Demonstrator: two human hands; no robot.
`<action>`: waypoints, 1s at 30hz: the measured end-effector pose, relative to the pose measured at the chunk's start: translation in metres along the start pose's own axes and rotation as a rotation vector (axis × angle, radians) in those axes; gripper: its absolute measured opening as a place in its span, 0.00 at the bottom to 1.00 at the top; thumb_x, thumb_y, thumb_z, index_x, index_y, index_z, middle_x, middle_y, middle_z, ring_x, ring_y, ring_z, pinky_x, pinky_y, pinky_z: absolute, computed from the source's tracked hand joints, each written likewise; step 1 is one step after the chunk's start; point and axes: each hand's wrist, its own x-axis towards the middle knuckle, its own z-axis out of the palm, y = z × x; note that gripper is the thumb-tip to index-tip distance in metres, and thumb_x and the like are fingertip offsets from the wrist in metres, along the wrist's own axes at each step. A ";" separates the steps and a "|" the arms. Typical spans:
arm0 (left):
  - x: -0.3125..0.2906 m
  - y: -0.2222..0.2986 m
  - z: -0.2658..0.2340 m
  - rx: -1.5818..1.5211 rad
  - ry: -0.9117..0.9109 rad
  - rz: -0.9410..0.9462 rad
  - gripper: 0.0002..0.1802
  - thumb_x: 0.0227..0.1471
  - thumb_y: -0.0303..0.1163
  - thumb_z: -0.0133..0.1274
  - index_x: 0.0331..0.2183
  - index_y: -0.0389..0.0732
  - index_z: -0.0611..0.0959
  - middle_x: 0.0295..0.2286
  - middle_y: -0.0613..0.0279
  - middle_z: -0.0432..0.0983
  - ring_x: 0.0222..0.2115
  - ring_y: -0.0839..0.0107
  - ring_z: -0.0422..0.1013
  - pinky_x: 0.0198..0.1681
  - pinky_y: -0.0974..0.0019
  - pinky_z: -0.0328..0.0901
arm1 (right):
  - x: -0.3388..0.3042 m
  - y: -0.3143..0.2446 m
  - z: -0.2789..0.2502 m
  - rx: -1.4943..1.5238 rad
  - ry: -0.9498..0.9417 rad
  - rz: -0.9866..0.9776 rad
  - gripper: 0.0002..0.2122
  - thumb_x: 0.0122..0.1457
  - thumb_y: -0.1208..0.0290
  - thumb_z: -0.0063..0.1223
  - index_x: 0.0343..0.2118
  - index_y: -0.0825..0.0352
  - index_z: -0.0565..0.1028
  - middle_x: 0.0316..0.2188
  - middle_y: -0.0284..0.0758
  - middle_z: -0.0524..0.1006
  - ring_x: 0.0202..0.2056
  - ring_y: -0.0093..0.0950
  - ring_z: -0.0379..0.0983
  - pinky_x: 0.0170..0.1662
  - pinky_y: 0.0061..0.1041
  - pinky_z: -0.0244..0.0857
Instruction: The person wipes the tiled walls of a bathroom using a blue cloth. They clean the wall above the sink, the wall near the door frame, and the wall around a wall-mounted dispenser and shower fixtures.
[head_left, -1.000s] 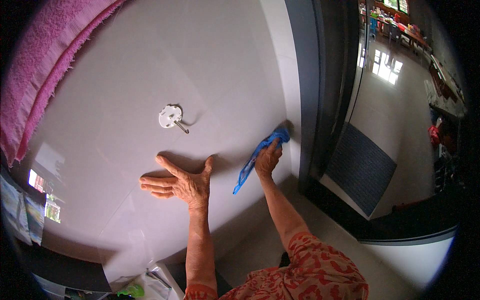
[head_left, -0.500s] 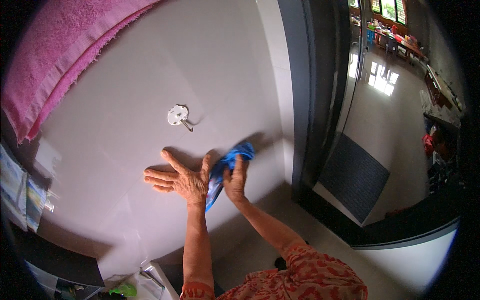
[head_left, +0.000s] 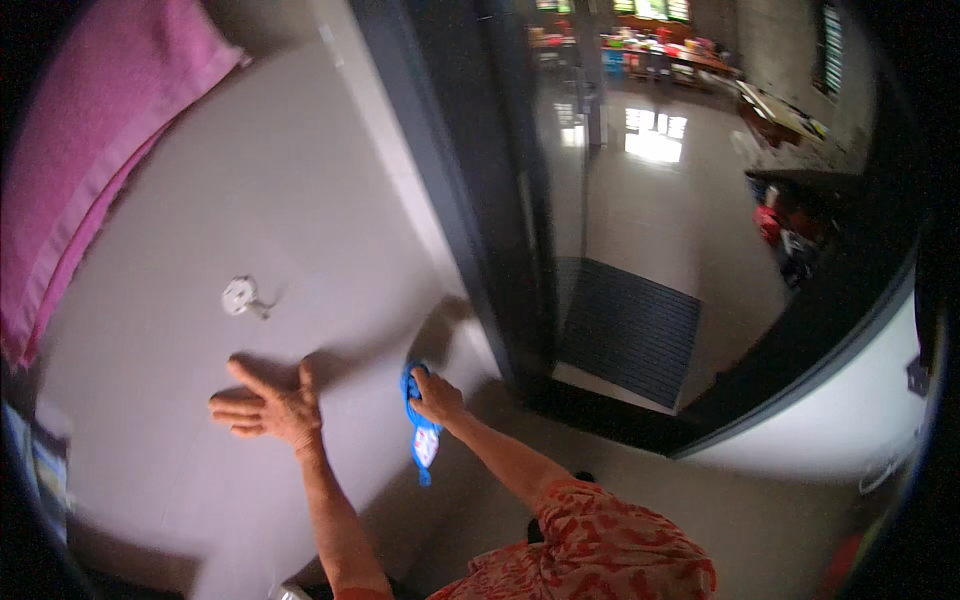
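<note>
My left hand (head_left: 275, 408) is spread against the pale, smooth wall (head_left: 170, 420), its fingers apart and nothing in them. To its right, my right hand (head_left: 437, 398) grips a bunched blue cloth (head_left: 425, 447) with a white, pink-patterned patch. The cloth's lower end hangs below the fist, close to the wall; whether it touches the wall I cannot tell. Above my left hand, a round white wall hook (head_left: 240, 295) is fixed to the same wall. A pink towel (head_left: 110, 140) hangs at the upper left.
A dark door frame (head_left: 460, 190) borders the wall on the right. Beyond the doorway, a dark ribbed mat (head_left: 632, 325) lies on a shiny floor. Farther back stands a long table (head_left: 680, 58) covered with things. At the left edge hangs a blurred blue-and-white item (head_left: 35, 465).
The view has swung to the right, showing more of the doorway. My right hand has moved the blue cloth rightward, away from my left hand, which stays spread on the wall.
</note>
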 end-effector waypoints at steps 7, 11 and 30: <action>0.001 -0.003 0.007 0.068 0.126 0.034 0.58 0.36 0.72 0.46 0.61 0.56 0.41 0.56 0.28 0.32 0.58 0.33 0.30 0.54 0.35 0.37 | -0.157 0.134 -0.099 -0.069 0.021 0.362 0.32 0.46 0.62 0.56 0.53 0.62 0.55 0.39 0.44 0.71 0.39 0.42 0.70 0.39 0.41 0.63; 0.003 0.008 -0.010 -0.013 0.219 0.108 0.53 0.40 0.72 0.43 0.60 0.59 0.45 0.56 0.31 0.41 0.55 0.36 0.43 0.51 0.37 0.45 | -0.272 0.176 -0.178 -0.085 0.333 0.580 0.27 0.48 0.65 0.55 0.51 0.65 0.60 0.40 0.44 0.70 0.43 0.40 0.68 0.42 0.36 0.63; -0.147 0.447 -0.362 -1.989 -0.474 0.717 0.35 0.41 0.30 0.59 0.51 0.37 0.64 0.55 0.43 0.42 0.56 0.50 0.45 0.55 0.48 0.46 | -0.429 0.180 -0.500 -1.014 1.691 0.072 0.15 0.47 0.70 0.55 0.39 0.64 0.69 0.51 0.49 0.59 0.48 0.50 0.56 0.49 0.48 0.52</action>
